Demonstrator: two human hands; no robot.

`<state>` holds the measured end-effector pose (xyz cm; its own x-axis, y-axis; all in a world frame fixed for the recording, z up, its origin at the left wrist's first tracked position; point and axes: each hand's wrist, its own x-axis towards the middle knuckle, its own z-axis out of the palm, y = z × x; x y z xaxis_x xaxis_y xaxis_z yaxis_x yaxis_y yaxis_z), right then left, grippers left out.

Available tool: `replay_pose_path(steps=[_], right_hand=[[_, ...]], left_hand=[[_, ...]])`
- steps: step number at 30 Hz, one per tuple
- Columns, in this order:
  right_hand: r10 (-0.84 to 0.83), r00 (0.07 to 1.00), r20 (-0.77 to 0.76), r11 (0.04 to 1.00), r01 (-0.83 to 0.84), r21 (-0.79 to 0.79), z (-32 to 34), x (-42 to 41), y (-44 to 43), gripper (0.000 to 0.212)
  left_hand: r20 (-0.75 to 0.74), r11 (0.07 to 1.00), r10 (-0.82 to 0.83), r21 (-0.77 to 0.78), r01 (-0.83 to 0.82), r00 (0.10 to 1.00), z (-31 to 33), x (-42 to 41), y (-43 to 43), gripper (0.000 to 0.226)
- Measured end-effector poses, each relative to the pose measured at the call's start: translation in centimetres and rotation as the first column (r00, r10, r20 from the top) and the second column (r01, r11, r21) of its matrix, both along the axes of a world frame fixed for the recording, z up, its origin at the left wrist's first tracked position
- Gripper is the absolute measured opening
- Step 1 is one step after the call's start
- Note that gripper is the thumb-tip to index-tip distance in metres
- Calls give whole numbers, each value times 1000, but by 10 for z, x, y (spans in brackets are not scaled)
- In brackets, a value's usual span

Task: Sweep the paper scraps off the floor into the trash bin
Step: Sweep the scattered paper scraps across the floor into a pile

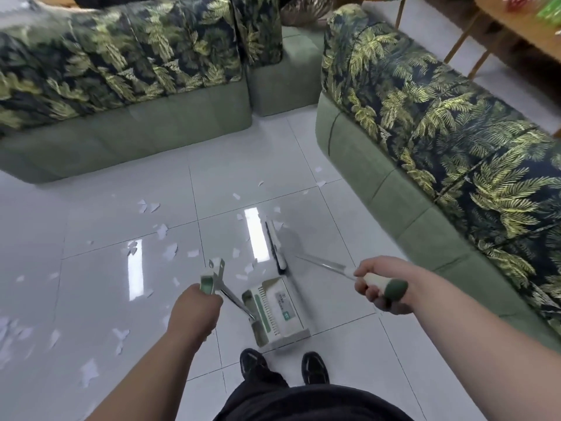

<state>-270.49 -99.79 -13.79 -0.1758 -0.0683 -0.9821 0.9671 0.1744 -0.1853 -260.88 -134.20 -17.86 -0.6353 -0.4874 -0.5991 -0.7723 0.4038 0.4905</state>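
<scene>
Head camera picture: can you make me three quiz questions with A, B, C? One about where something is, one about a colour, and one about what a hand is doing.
1. Where is the dustpan?
A. On a sofa.
B. Under a table.
C. Down on the floor, just ahead of the shoes.

2. What colour is the end of the broom handle?
A. Dark green.
B. Red.
C. Orange.

3. What is the left hand doing?
A. Hanging loose.
B. Gripping the dustpan's handle.
C. Waving in the air.

Answers:
1 C, it sits on the white tiles near the person's feet.
2 A, the cap sticking out of the right hand is dark green.
3 B, the hand is wrapped round the top of that handle.
</scene>
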Motion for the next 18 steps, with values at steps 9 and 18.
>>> replay_pose_path(steps=[9,18], right_hand=[[212,966,-151,966,-183,182,0,1,-106,11],[407,912,-51,902,-393,182,-40,39,-235,17]], left_hand=[[36,998,55,5,-55,998,-8,18,-92,15],[51,982,187,-10,-186,981,-17,59,-179,12]])
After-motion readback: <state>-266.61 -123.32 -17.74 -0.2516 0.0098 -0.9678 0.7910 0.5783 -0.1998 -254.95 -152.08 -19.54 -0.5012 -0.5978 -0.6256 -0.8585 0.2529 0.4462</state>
